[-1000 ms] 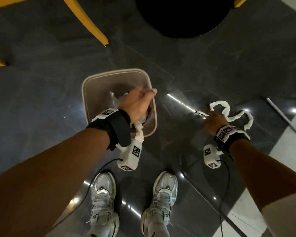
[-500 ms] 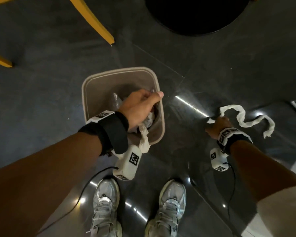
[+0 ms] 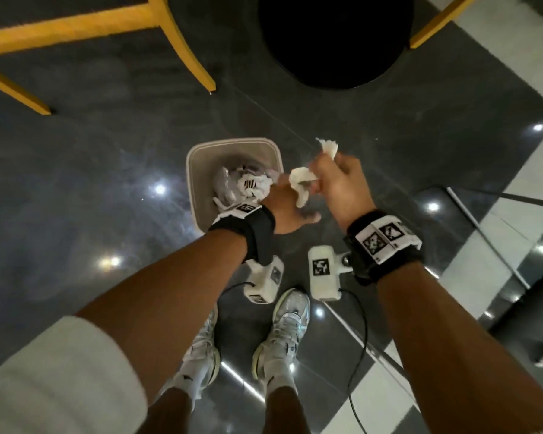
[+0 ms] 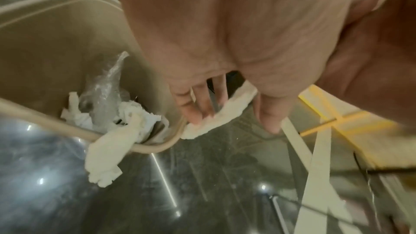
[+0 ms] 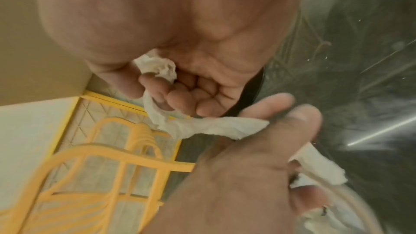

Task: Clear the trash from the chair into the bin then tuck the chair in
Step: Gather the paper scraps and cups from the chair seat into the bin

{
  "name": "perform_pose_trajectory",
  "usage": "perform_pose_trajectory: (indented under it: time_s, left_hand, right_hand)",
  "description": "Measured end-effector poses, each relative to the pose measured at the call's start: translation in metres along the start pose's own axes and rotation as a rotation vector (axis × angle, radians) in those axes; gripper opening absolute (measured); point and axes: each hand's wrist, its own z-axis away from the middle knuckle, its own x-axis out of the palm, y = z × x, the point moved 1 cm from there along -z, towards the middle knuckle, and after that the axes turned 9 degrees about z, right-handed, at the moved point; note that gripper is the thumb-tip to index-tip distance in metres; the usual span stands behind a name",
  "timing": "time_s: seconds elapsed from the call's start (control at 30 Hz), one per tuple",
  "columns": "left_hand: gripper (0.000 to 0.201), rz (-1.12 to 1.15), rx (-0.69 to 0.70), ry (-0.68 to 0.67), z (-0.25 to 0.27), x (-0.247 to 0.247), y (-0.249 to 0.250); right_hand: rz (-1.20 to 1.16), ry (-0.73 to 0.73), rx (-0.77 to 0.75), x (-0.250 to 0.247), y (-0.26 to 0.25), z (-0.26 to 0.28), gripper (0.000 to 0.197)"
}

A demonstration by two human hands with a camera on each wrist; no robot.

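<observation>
A beige bin (image 3: 232, 142) stands on the dark floor in front of my feet and holds crumpled paper and clear plastic (image 3: 248, 183). One white tissue (image 4: 105, 152) hangs over the bin's near rim (image 4: 56, 51). Both hands meet at the bin's right edge. My right hand (image 3: 336, 180) grips a twisted white tissue strip (image 3: 300, 183), its fingers (image 5: 171, 95) curled round the strip (image 5: 202, 125). My left hand (image 3: 287, 198) pinches the strip's other end (image 4: 216, 118) between thumb and fingers. Yellow chair legs (image 3: 182, 42) stand behind the bin.
A round black table base (image 3: 333, 36) lies on the floor at the top centre, with another yellow leg (image 3: 436, 23) to its right. Pale floor tiles (image 3: 499, 170) run along the right. Cables hang from both wrist cameras near my shoes (image 3: 282, 333).
My right hand has swung left from the floor to the bin's right edge, bunching the long tissue strip. My left hand has come out of the bin and taken hold of the strip.
</observation>
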Motion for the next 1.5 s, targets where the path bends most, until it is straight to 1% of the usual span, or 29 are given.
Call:
perform_pose_trajectory:
  time_s: [0.07, 0.1, 0.13, 0.17, 0.2, 0.23, 0.27, 0.3, 0.33, 0.37, 0.4, 0.43, 0.5, 0.53, 0.6, 0.67, 0.73, 0.8, 0.9, 0.97, 1.03, 1.07, 1.13, 1.2, 1.27, 1.37, 1.4, 1.47, 1.5]
  left_hand:
    - [0.025, 0.202, -0.026, 0.018, 0.010, -0.013, 0.011]
    - [0.018, 0.287, -0.038, 0.049, 0.014, -0.024, 0.009]
    - [0.013, 0.364, -0.060, 0.083, 0.018, -0.036, 0.007]
    - [0.011, 0.450, -0.096, 0.135, 0.022, -0.049, 0.000]
    - [0.010, 0.548, -0.138, 0.198, 0.025, -0.063, -0.008]
    - [0.007, 0.651, -0.166, 0.268, 0.030, -0.079, -0.015]
    - [0.007, 0.729, -0.184, 0.338, 0.031, -0.094, -0.024]
    - [0.011, 0.761, -0.192, 0.406, 0.032, -0.108, -0.030]
    - [0.014, 0.740, -0.186, 0.467, 0.030, -0.119, -0.039]
    - [0.017, 0.674, -0.182, 0.506, 0.028, -0.128, -0.047]
    - [0.020, 0.605, -0.177, 0.510, 0.026, -0.133, -0.054]
    - [0.024, 0.541, -0.184, 0.474, 0.026, -0.134, -0.058]
    - [0.028, 0.456, -0.179, 0.340, 0.028, -0.122, -0.061]
    - [0.026, 0.405, -0.166, 0.273, 0.029, -0.114, -0.062]
    - [0.026, 0.242, -0.163, 0.209, 0.034, -0.101, -0.061]
    - [0.031, 0.103, -0.171, 0.208, 0.037, -0.092, -0.068]
    - [0.037, 0.106, -0.224, 0.221, 0.036, -0.087, -0.073]
    - [0.046, 0.156, -0.258, 0.219, 0.033, -0.086, -0.065]
    - [0.040, 0.167, -0.225, 0.169, 0.036, -0.085, -0.032]
    - [0.031, 0.066, -0.172, 0.167, 0.045, -0.080, 0.000]
    - [0.022, -0.055, -0.082, 0.152, 0.058, -0.064, 0.034]
    - [0.023, -0.075, -0.044, 0.117, 0.067, -0.050, 0.052]
    - [0.024, -0.149, 0.039, 0.048, 0.087, -0.016, 0.084]
    - [0.022, -0.213, 0.126, -0.064, 0.111, 0.024, 0.114]
    - [0.023, -0.253, 0.198, -0.177, 0.138, 0.066, 0.145]
    - [0.028, -0.317, 0.288, -0.293, 0.176, 0.131, 0.180]
    - [0.029, -0.352, 0.308, -0.338, 0.186, 0.151, 0.189]
    - [0.029, -0.412, 0.351, -0.410, 0.197, 0.186, 0.202]
    - [0.029, -0.435, 0.372, -0.431, 0.197, 0.201, 0.207]
  right_hand:
    - [-0.048, 0.013, 0.007, 0.000, -0.021, 0.000, 0.027]
    - [0.002, 0.060, -0.001, -0.002, -0.024, -0.003, 0.024]
    - [0.123, 0.096, -0.020, -0.006, -0.022, -0.006, 0.022]
    - [0.308, 0.093, -0.040, -0.009, -0.018, -0.010, 0.023]
    - [0.500, 0.044, -0.044, -0.009, -0.013, -0.012, 0.024]
    - [0.667, -0.041, -0.025, -0.006, -0.010, -0.010, 0.022]
    - [0.762, -0.143, 0.003, 0.002, -0.005, -0.009, 0.022]
    - [0.798, -0.248, 0.026, 0.012, -0.001, -0.009, 0.030]
    - [0.812, -0.345, 0.038, 0.027, 0.005, -0.010, 0.041]
    - [0.835, -0.425, 0.045, 0.043, 0.009, -0.013, 0.049]
    - [0.859, -0.488, 0.051, 0.058, 0.013, -0.017, 0.056]
    - [0.880, -0.533, 0.065, 0.071, 0.015, -0.021, 0.061]
    - [0.852, -0.587, 0.116, 0.088, 0.020, -0.025, 0.064]
    - [0.827, -0.589, 0.122, 0.092, 0.020, -0.026, 0.062]
    - [0.812, -0.541, 0.068, 0.094, 0.020, -0.021, 0.053]
    - [0.804, -0.433, 0.033, 0.091, 0.024, -0.012, 0.044]
    - [0.733, -0.327, 0.063, 0.078, 0.031, 0.002, 0.039]
    - [0.660, -0.287, 0.132, 0.055, 0.033, 0.019, 0.035]
    - [0.504, -0.195, 0.221, 0.023, 0.030, 0.048, 0.025]
    - [0.381, -0.097, 0.256, -0.001, 0.021, 0.071, 0.020]
    - [0.286, 0.015, 0.261, -0.029, 0.022, 0.096, 0.020]
    - [0.235, 0.077, 0.266, -0.046, 0.012, 0.115, 0.018]
    - [0.133, 0.197, 0.313, -0.078, 0.007, 0.158, 0.017]
    - [0.073, 0.284, 0.345, -0.106, 0.017, 0.207, 0.017]
    - [0.060, 0.349, 0.417, -0.131, 0.030, 0.259, 0.017]
    - [0.043, 0.452, 0.561, -0.164, 0.072, 0.330, 0.017]
    - [0.063, 0.484, 0.605, -0.174, 0.074, 0.353, 0.017]
    - [0.087, 0.508, 0.693, -0.191, 0.102, 0.386, 0.018]
    - [0.106, 0.515, 0.709, -0.199, 0.114, 0.398, 0.019]
